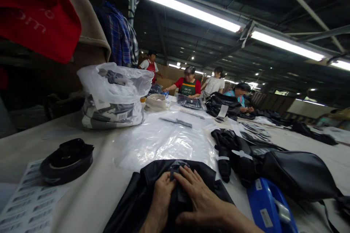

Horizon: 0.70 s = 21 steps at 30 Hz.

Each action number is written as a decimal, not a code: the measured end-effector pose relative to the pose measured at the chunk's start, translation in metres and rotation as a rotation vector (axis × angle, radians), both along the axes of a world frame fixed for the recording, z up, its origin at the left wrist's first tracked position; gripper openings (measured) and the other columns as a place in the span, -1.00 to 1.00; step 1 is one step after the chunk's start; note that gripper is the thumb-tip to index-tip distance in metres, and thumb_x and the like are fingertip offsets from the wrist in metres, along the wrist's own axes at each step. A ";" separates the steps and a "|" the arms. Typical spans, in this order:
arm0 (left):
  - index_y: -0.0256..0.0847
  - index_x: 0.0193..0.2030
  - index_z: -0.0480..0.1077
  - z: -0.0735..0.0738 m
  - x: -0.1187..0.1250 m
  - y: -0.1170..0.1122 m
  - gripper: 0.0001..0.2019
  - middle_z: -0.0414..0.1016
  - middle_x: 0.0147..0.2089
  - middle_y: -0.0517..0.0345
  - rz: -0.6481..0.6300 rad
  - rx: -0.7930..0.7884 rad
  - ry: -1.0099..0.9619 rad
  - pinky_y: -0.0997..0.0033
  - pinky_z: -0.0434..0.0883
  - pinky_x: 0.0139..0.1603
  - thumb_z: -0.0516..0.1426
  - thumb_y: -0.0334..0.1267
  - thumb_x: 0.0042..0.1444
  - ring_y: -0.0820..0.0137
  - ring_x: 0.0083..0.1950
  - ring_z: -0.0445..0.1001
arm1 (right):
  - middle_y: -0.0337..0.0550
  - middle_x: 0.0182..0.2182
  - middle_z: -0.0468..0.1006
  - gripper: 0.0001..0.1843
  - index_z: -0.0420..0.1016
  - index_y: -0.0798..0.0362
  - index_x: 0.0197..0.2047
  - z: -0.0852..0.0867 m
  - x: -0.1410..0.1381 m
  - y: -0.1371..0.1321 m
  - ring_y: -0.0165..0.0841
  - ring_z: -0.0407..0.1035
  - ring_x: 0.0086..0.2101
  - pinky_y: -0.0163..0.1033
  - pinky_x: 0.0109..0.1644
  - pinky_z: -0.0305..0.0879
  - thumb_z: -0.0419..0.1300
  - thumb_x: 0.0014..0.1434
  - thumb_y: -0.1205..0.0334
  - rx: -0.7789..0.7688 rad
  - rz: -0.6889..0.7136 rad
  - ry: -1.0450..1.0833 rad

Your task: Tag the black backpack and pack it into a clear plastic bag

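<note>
A black garment (147, 184) lies on the white table (106, 189) at the near edge. Both my hands rest on it. My left hand (160, 200) has its fingers curled, pinching the black fabric near a small label at the top. My right hand (201, 198) lies flat over the cloth with fingers stretched out, its fingertips beside the left hand's. A clear plastic bag (166, 140) lies flat just beyond the garment.
A black roll of tape (67, 160) sits on a barcode label sheet (26, 200) at the left. A stuffed plastic bag (113, 94) stands behind. Black garments (287, 174) and a blue tool (269, 207) lie at the right. Several people work at the far end.
</note>
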<state>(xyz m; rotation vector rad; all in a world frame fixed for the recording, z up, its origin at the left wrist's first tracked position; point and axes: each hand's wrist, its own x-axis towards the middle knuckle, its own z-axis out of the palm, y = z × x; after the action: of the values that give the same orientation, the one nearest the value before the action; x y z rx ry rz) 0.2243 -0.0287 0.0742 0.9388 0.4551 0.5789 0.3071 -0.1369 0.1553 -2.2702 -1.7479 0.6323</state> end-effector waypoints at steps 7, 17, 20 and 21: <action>-0.30 -0.33 0.43 -0.013 0.006 0.001 -0.64 0.50 -0.37 0.05 -0.004 -0.068 -0.056 0.39 0.35 -0.26 0.31 -0.16 -0.30 0.27 -0.28 0.45 | 0.04 0.26 0.10 -0.31 0.20 0.08 0.24 -0.034 0.023 -0.014 -0.16 -0.07 0.26 0.07 0.30 -0.09 0.15 0.00 0.38 0.297 -0.056 0.119; -0.31 -0.36 0.42 -0.030 0.016 0.001 -0.60 0.51 -0.41 0.02 -0.010 -0.094 -0.091 0.39 0.34 -0.34 0.35 -0.10 -0.33 0.29 -0.38 0.45 | -0.12 -0.10 0.55 -0.73 0.55 -0.09 -0.09 -0.040 0.029 -0.011 -0.23 0.43 -0.08 -0.13 0.04 0.37 0.14 0.13 0.19 0.709 -0.218 0.236; -0.30 -0.35 0.42 -0.031 0.016 0.001 -0.58 0.51 -0.42 0.02 -0.014 -0.100 -0.093 0.38 0.34 -0.34 0.35 -0.08 -0.34 0.28 -0.38 0.46 | -0.11 -0.11 0.55 -0.73 0.55 -0.12 -0.10 -0.046 0.031 -0.013 -0.23 0.44 -0.10 -0.15 0.01 0.40 0.15 0.13 0.20 0.776 -0.214 0.201; -0.29 -0.34 0.42 -0.032 0.016 0.001 -0.58 0.51 -0.41 0.02 -0.018 -0.101 -0.092 0.38 0.34 -0.33 0.35 -0.08 -0.33 0.27 -0.37 0.46 | -0.11 -0.12 0.55 -0.74 0.55 -0.12 -0.10 -0.048 0.031 -0.014 -0.23 0.45 -0.11 -0.16 -0.01 0.41 0.14 0.14 0.19 0.790 -0.223 0.183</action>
<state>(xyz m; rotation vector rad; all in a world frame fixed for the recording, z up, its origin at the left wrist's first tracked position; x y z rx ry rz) 0.2403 -0.0278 0.0425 0.8159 0.3890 0.5757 0.3386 -0.1508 0.1071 -1.7383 -1.3028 0.0632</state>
